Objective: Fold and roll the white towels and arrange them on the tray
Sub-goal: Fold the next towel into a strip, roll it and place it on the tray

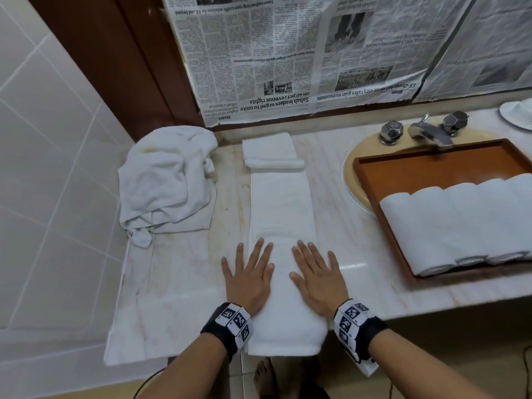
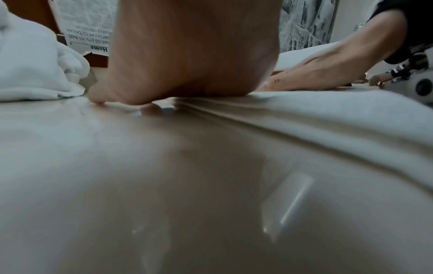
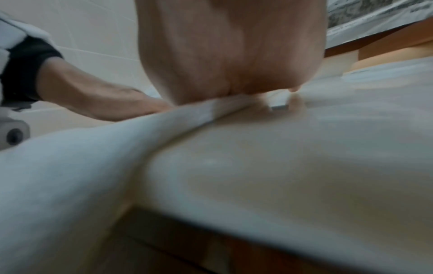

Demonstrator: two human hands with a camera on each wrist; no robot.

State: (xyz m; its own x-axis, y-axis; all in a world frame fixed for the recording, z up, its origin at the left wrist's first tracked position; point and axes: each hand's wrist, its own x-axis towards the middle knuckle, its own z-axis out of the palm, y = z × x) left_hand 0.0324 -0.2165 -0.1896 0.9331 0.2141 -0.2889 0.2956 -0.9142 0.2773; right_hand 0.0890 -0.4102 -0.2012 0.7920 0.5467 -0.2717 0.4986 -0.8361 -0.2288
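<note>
While your left hand (image 1: 250, 276) and right hand (image 1: 318, 273) lie flat with fingers spread and straight, they press on the near part of the folded towel (image 1: 283, 214), gripping nothing. That towel is a long narrow strip on the marble counter (image 1: 357, 226); its long axis runs straight away from you, from the counter's front edge, where its near end droops over, toward the newspaper-covered wall (image 1: 276, 53). Your left palm sits half on the strip's left edge with the outer fingers on bare marble, and your right hand covers its right edge the same way; both sets of fingers point away from you, along the strip. At the far end, a second folded towel (image 1: 270, 151) lies crosswise, touching the strip's tip. To the left, a crumpled heap of towels (image 1: 167, 180) sits near the tiled wall. To the right, the wooden tray (image 1: 431, 165) rests over the sink basin below the faucet (image 1: 426, 131), holding a row of rolled towels (image 1: 460, 223) packed side by side, their ends facing you.
</note>
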